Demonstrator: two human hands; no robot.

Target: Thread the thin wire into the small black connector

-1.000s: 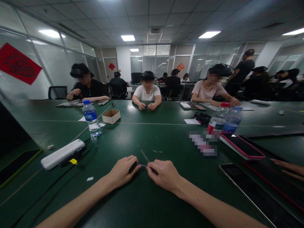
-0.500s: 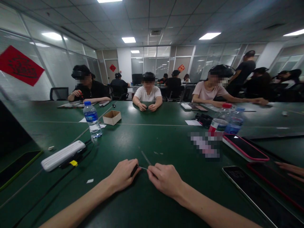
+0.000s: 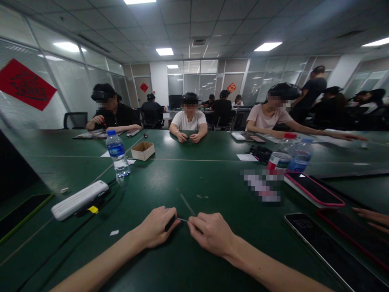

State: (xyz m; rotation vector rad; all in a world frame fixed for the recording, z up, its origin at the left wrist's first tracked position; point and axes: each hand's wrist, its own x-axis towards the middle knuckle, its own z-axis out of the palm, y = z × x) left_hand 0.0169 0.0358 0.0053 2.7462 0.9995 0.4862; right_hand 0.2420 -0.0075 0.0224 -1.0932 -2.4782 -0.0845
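Observation:
My left hand (image 3: 158, 228) is closed round a small black object (image 3: 170, 223) whose exact kind I cannot make out. Between the two hands runs a thin, shiny metal piece (image 3: 182, 220), its near end at the black object. The fingertips of my right hand (image 3: 212, 235) pinch the other end of that metal piece. Just beyond the right fingers, a narrow translucent strip (image 3: 186, 203) lies on the dark green table (image 3: 146, 267). Both hands rest low over the tabletop, and their fingers hide much of what they grip.
Left stand a water bottle (image 3: 118, 154), an open small box (image 3: 143, 151) and a white power strip (image 3: 79, 200) with a cable. Two bottles (image 3: 281, 154) and several phones (image 3: 316, 188) lie or stand right. A neighbour's hand (image 3: 370, 217) is at the right edge; people sit opposite.
Both my hands have shifted very slightly toward me, grip unchanged. Across the table at right, the person in pink has stretched an arm farther to the right.

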